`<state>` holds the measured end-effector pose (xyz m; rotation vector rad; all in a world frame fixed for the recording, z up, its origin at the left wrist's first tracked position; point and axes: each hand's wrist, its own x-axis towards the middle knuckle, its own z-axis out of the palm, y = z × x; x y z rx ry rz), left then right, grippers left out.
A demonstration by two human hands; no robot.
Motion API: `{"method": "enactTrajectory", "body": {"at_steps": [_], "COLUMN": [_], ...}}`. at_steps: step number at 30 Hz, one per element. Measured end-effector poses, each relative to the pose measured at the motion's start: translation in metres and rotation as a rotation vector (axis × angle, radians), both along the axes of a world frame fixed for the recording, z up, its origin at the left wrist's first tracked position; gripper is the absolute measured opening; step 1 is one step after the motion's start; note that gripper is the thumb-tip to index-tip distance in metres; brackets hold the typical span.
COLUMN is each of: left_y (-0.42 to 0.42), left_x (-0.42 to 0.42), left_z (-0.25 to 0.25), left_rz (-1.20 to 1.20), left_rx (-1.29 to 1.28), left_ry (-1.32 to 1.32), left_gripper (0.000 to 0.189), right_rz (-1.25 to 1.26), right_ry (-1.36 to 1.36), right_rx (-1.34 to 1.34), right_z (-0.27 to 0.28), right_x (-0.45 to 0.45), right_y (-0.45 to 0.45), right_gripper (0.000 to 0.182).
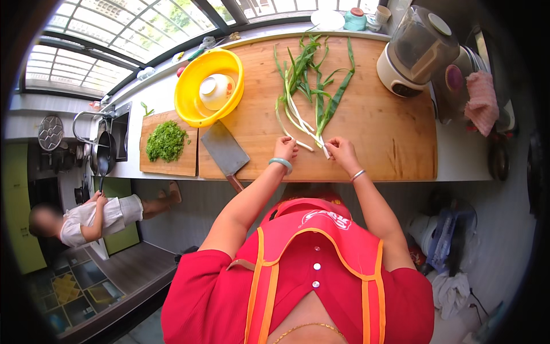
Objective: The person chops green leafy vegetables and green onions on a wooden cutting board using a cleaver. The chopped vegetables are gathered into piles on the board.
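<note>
Several long green onions [296, 77] lie on the large wooden board [378, 133], white ends towards me. My right hand [340, 151] pinches the white end of one green onion. My left hand [285, 148], with a jade-like bangle at the wrist, is beside the white end of another; its fingers are curled, and whether it grips the stalk is unclear. To the left lies a cleaver [225, 148], its handle over the front edge. A heap of chopped greens [166, 141] rests on a smaller wooden board [180, 165].
A yellow plastic basin [182, 94] holding a white bowl [217, 92] stands at the back left. A blender [417, 51] is at the right, with a pink cloth [481, 101] beyond it. Another person [99, 219] stands at the far left near the sink [122, 133], holding a pan's handle or utensil.
</note>
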<state>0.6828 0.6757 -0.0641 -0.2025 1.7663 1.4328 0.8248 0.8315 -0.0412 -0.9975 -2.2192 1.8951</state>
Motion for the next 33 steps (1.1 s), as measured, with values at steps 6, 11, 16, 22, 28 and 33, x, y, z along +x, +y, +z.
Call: {"method": "enactTrajectory", "body": {"at_steps": [6, 11, 16, 22, 28, 33], "left_y": [0.022, 0.036, 0.036, 0.036, 0.046, 0.043], "left_x": [0.003, -0.004, -0.005, 0.012, 0.018, 0.017], "left_z": [0.026, 0.014, 0.020, 0.020, 0.016, 0.034], "left_rz": [-0.065, -0.058, -0.077, 0.027, 0.277, 0.269], "left_rx": [0.179, 0.268, 0.293, 0.332, 0.395, 0.373], "left_ry": [-0.301, -0.395, -0.452, -0.538, -0.570, -0.634], "left_gripper": [0.026, 0.018, 0.017, 0.017, 0.021, 0.022], "right_rz": [-0.077, -0.117, -0.077, -0.055, -0.080, -0.159], "right_ry": [0.085, 0.112, 0.029, -0.021, 0.003, -0.005], "right_rx": [-0.484, -0.483, -0.153, 0.502, 0.537, 0.151], "right_z": [0.018, 0.022, 0.036, 0.047, 0.052, 0.043], "right_x": [0.002, 0.005, -0.007, -0.019, -0.024, -0.022], "right_y": [-0.013, -0.011, -0.022, -0.046, -0.054, -0.056], "right_gripper": [0.016, 0.019, 0.015, 0.009, 0.012, 0.012]}}
